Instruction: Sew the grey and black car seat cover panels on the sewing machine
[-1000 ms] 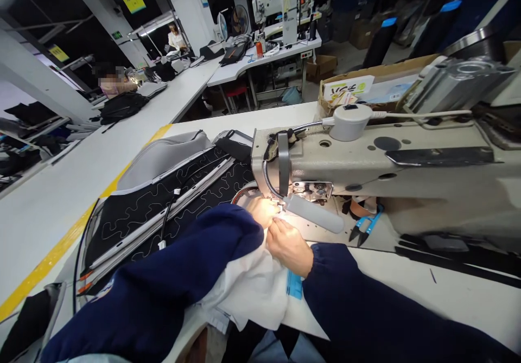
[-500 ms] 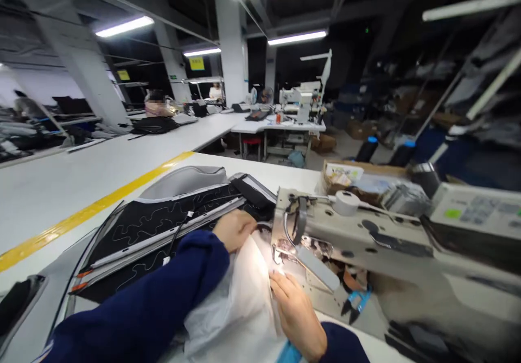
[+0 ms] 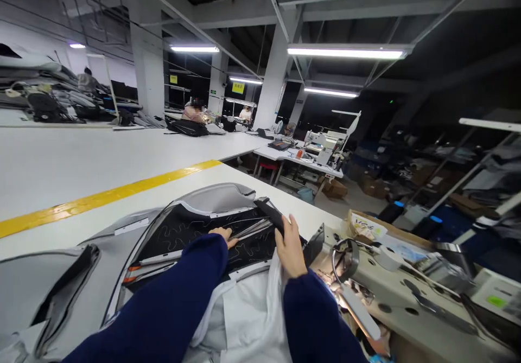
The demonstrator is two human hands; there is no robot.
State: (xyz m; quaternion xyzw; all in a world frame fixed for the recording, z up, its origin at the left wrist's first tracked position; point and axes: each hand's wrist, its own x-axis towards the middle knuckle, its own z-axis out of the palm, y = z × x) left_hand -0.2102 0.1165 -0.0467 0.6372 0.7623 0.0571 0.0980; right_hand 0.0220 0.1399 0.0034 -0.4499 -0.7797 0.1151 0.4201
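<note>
My left hand (image 3: 224, 236) lies with fingers stretched flat on a black quilted panel (image 3: 191, 233) with wavy stitching, grey trim and a grey strip across it. My right hand (image 3: 290, 246) rests on the right end of the same panel, fingers extended, close to the head of a beige sewing machine (image 3: 391, 292). Both arms wear dark blue sleeves. White cloth (image 3: 252, 319) lies bunched under my forearms, between them and the table edge.
A white table (image 3: 61, 167) with a yellow stripe (image 3: 101, 199) runs left. More grey and black pieces (image 3: 57, 292) lie at the lower left. A cardboard box (image 3: 366, 224) sits behind the machine. Other people work at far tables, beside another sewing machine (image 3: 321, 146).
The view has tilted up from the needle area. Both hands left the white cloth at the needle and moved away onto the black quilted panel.
</note>
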